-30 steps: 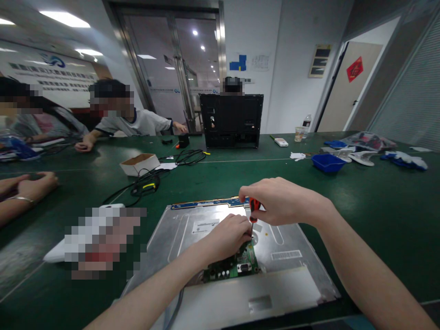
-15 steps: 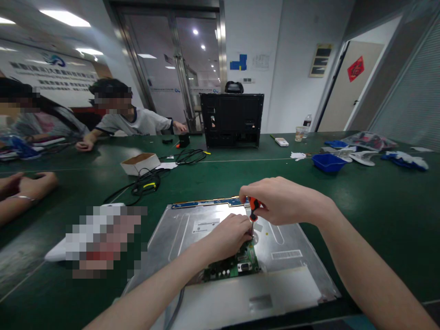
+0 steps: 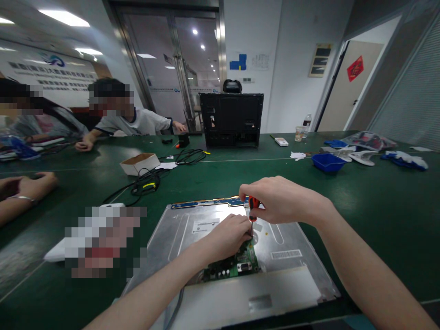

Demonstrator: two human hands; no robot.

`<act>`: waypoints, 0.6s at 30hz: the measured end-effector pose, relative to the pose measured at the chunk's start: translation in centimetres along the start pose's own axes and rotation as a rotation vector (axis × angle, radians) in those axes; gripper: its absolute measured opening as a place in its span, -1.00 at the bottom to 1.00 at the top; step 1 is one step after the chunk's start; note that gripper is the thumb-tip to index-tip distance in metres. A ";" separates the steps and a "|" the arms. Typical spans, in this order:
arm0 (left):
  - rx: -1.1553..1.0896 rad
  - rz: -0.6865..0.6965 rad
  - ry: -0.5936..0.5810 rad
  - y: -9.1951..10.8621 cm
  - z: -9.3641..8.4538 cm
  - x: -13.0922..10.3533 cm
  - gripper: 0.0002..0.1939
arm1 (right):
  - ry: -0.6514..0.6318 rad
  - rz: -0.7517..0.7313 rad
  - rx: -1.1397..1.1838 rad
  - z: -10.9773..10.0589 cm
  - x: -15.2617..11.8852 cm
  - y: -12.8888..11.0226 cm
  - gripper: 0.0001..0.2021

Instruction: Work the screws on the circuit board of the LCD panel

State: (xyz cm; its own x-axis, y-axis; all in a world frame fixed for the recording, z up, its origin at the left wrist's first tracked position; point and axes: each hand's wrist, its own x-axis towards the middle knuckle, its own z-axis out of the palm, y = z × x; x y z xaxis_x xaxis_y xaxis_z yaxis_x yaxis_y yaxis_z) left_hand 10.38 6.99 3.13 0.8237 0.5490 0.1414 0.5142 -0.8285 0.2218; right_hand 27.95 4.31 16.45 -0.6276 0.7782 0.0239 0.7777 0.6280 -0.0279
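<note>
My right hand (image 3: 285,199) is closed round the red and black handle of a screwdriver (image 3: 253,210). The screwdriver stands nearly upright, its tip at the upper corner of a green circuit board (image 3: 245,260). Close beside the shaft, my left hand (image 3: 231,236) has its fingers pressed together; whatever they hold, if anything, is hidden. The board lies on the silver metal back of a flat display panel (image 3: 292,270), with a blue circuit strip (image 3: 206,203) along its far edge. My left hand and forearm cover part of the board.
Black cables (image 3: 147,181) and an open cardboard box (image 3: 139,163) lie beyond the panel. A black monitor housing (image 3: 232,120) stands at the back. On the right are a blue tray (image 3: 328,162) and gloves (image 3: 405,159). Another person's hands (image 3: 30,188) rest at the left.
The screwdriver handle has turned slightly in my right hand's fingers. My left hand stays in the same place at the board.
</note>
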 end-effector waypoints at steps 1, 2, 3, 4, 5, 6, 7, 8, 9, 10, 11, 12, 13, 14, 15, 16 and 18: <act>0.006 0.002 0.007 0.0 0.0 0.0 -0.89 | 0.001 0.005 -0.013 0.0 0.0 0.0 -0.79; 0.012 0.003 0.014 0.0 0.0 0.0 -0.88 | 0.004 0.012 -0.026 0.1 0.1 0.1 -0.77; 0.018 0.006 0.017 0.0 0.0 0.0 -0.88 | 0.009 0.019 -0.039 0.2 0.1 0.2 -0.76; 0.022 0.006 0.019 0.1 -0.1 0.0 -0.87 | 0.017 0.025 -0.048 0.3 0.1 0.2 -0.75; 0.025 0.004 0.017 0.1 -0.2 0.0 -0.87 | 0.025 0.026 -0.053 0.3 0.1 0.3 -0.75; 0.026 0.002 0.012 0.2 -0.2 0.0 -0.88 | 0.034 0.025 -0.056 0.4 0.2 0.3 -0.75; 0.025 -0.001 0.007 0.2 -0.3 0.0 -0.88 | 0.042 0.023 -0.057 0.5 0.2 0.4 -0.76; 0.022 -0.003 0.003 0.2 -0.3 0.0 -0.88 | 0.048 0.021 -0.057 0.5 0.2 0.4 -0.76; 0.018 -0.004 0.002 0.2 -0.3 -0.1 -0.88 | 0.050 0.019 -0.058 0.5 0.2 0.4 -0.76; 0.014 -0.003 0.004 0.2 -0.3 -0.1 -0.88 | 0.051 0.020 -0.060 0.5 0.2 0.4 -0.76; 0.010 -0.001 0.008 0.2 -0.3 -0.1 -0.88 | 0.051 0.022 -0.062 0.5 0.2 0.4 -0.76; 0.007 0.002 0.010 0.1 -0.2 -0.1 -0.87 | 0.050 0.024 -0.062 0.5 0.1 0.4 -0.76; 0.002 0.006 0.008 0.1 -0.2 -0.1 -0.87 | 0.049 0.024 -0.061 0.4 0.1 0.4 -0.76; -0.002 0.010 0.005 0.1 -0.2 -0.1 -0.87 | 0.048 0.024 -0.059 0.3 0.1 0.4 -0.76; -0.004 0.012 0.002 0.0 -0.2 -0.1 -0.87 | 0.046 0.026 -0.055 0.3 0.1 0.4 -0.76; -0.007 0.013 0.002 0.0 -0.1 -0.1 -0.88 | 0.044 0.028 -0.052 0.2 0.1 0.5 -0.77; -0.014 0.016 0.002 0.0 -0.1 -0.1 -0.88 | 0.040 0.033 -0.045 0.1 0.0 0.5 -0.77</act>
State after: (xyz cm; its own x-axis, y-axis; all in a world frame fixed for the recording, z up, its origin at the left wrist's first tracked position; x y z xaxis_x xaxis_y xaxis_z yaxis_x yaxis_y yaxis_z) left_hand 10.23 6.96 3.21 0.8313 0.5360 0.1470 0.4976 -0.8356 0.2328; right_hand 28.36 4.66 16.31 -0.6006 0.7970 0.0634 0.7991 0.6010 0.0159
